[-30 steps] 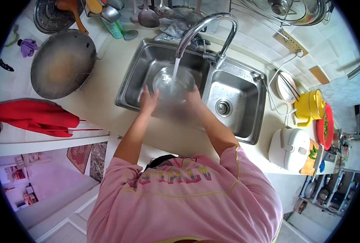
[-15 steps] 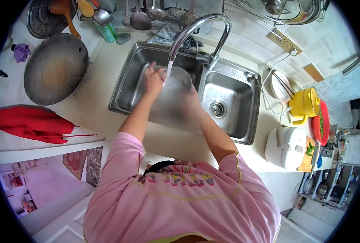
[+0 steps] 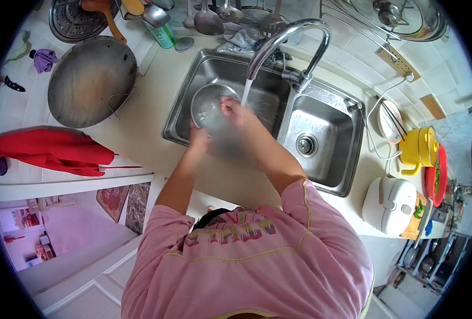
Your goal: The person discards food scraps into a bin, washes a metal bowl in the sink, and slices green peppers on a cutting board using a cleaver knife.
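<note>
1. A metal bowl (image 3: 209, 105) sat tilted in the left basin of a steel sink (image 3: 321, 175), beside a stream of water falling from the curved tap (image 3: 291, 33).
2. The person's left hand (image 3: 198, 137) gripped the bowl's near rim, fingers closed on its edge.
3. The right hand (image 3: 235, 110) lay over the bowl's right side under the running water; its fingers were bent onto the rim, though blur hid how firmly they held.
4. The right basin stood beside it, its drain (image 3: 306, 144) uncovered.
5. A large wok (image 3: 91, 81) rested on the counter left of the sink, with a red cloth (image 3: 50, 153) draped nearer the person.
6. Ladles and spoons (image 3: 209, 20) hung along the wall behind the tap, next to a green bottle (image 3: 162, 34).
7. To the right of the sink stood a white rice cooker (image 3: 391, 206), a yellow pot (image 3: 417, 150) and a white plate (image 3: 390, 121) carrying chopsticks.
8. The person wore a pink top (image 3: 257, 266).
</note>
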### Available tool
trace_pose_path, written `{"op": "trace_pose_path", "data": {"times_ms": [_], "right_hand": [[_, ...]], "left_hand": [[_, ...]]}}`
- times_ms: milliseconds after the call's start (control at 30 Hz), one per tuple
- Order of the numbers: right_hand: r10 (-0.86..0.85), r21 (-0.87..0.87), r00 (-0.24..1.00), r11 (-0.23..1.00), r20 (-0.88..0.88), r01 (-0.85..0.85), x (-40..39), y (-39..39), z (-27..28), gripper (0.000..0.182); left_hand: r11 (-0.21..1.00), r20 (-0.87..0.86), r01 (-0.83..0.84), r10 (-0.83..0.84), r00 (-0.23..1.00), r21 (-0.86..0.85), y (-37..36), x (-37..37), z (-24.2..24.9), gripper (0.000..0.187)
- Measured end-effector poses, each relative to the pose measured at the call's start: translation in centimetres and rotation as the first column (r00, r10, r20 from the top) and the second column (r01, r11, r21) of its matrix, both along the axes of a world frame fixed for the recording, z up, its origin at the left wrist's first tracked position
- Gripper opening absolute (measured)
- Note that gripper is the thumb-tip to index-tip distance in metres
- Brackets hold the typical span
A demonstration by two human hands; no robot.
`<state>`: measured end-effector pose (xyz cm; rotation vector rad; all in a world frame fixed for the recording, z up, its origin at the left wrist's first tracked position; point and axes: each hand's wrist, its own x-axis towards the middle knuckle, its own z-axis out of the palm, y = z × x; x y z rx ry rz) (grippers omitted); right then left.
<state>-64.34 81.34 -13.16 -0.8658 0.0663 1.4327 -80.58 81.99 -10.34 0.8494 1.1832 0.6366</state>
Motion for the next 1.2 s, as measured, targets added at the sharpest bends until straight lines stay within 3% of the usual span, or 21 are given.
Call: {"op": "trace_pose_path", "data": {"times_ms": [33,67,133,200,233,300,333,400,467,533,600,633,733,767,867,933,967,1000,1033,1100,1200], "right_hand": [[-0.021,0.052,0.995,0.998,-0.102,0.026,-0.2,0.7,-0.1,0.013],[0.019,0.073,0.999,0.997,0.035,-0.022,0.2,0.7,-0.3,0.013],[0.06,0.068,0.892,0.992,0.449,-0.101,2.9,-0.2,-0.1,0.013],[0.089,-0.07,0.464,0.996,0.882,-0.058,6.4,-0.9,-0.3,0.014],[0.086,-0.085,-0.023,0.996,0.996,0.032,8.4,-1.2,1.1,0.014],[0.258,-0.242,-0.632,0.964,0.731,0.113,13.0,-0.5,2.2,0.02],[0.369,-0.355,-0.799,0.911,0.475,0.209,14.4,-0.1,3.2,0.026],[0.189,-0.335,-0.979,0.93,0.079,0.153,18.7,0.0,3.4,0.04],[0.254,-0.653,-0.943,0.681,-0.216,0.333,19.8,-0.4,6.8,0.046],[0.39,-0.646,-0.871,0.589,-0.298,0.485,19.5,-0.2,8.1,0.05],[0.465,-0.646,-0.833,0.544,-0.3,0.536,18.6,-0.3,9.1,0.055],[0.483,-0.649,-0.837,0.555,-0.259,0.521,18.1,-0.6,9.7,0.057],[0.395,-0.478,-0.912,0.783,-0.112,0.398,18.3,-1.1,8.2,0.048],[0.348,-0.414,-0.93,0.834,-0.118,0.365,18.0,-1.4,7.8,0.044],[0.34,-0.486,-0.94,0.819,-0.017,0.305,14.2,-3.5,9.7,0.034],[0.376,-0.557,-0.916,0.794,0.14,0.241,12.4,-4.4,10.4,0.035],[0.347,-0.503,-0.887,0.85,0.304,0.159,11.7,-4.9,9.8,0.039],[0.299,-0.43,-0.837,0.899,0.459,0.085,11.0,-5.2,8.7,0.043],[0.328,-0.429,-0.591,0.903,0.737,-0.034,10.2,-5.2,8.2,0.051],[0.319,-0.307,0.012,0.924,0.948,-0.229,7.8,-5.1,5.8,0.066],[0.478,-0.308,0.478,0.867,0.737,-0.391,3.4,-6.8,7.3,0.082]], "left_hand": [[0.999,0.12,-0.044,0.046,0.992,-0.024,0.0,0.3,-1.3,0.07],[0.995,0.236,-0.084,0.095,0.967,-0.056,-0.1,0.5,-2.6,0.07],[0.98,0.182,-0.188,0.197,0.963,-0.068,-0.8,1.8,-1.6,0.073],[0.984,0.165,-0.179,0.177,0.97,-0.005,-2.0,2.8,1.7,0.077],[0.995,0.027,-0.062,0.06,0.998,0.083,-2.0,2.9,2.5,0.083],[0.977,-0.007,-0.048,0.051,0.999,0.206,-2.1,3.3,1.8,0.085],[0.963,-0.028,-0.038,0.047,0.998,0.268,-2.2,3.3,1.4,0.086],[0.885,-0.17,0.056,0.026,0.985,0.461,-1.9,3.2,1.2,0.085],[0.71,-0.403,0.256,0.043,0.914,0.656,-0.9,2.2,1.5,0.082],[0.474,-0.417,0.345,0.052,0.907,0.81,0.7,1.3,2.8,0.085],[0.349,-0.683,0.616,0.107,0.722,0.706,1.2,0.3,5.2,0.075],[0.166,-0.713,0.694,0.203,0.671,0.701,1.8,-0.3,6.0,0.075],[0.26,-0.71,0.661,0.229,0.666,0.704,3.0,-1.0,7.6,0.072],[0.429,-0.696,0.593,0.133,0.705,0.682,3.1,-1.3,8.4,0.075],[0.627,-0.329,0.162,0.158,0.931,0.762,5.8,-2.9,3.1,0.073],[0.951,-0.043,-0.08,0.097,0.994,0.298,5.4,-3.5,4.3,0.068],[0.992,0.104,-0.128,0.128,0.986,-0.009,5.0,-3.6,4.7,0.066],[0.993,0.118,-0.12,0.119,0.986,-0.002,4.5,-3.5,4.8,0.063],[0.994,0.133,-0.112,0.11,0.985,0.005,3.8,-3.4,4.8,0.06],[0.994,0.089,-0.108,0.108,0.99,-0.007,3.3,-3.1,4.4,0.058],[0.999,0.204,-0.039,0.04,0.978,-0.006,2.5,-2.9,3.8,0.057]]}}
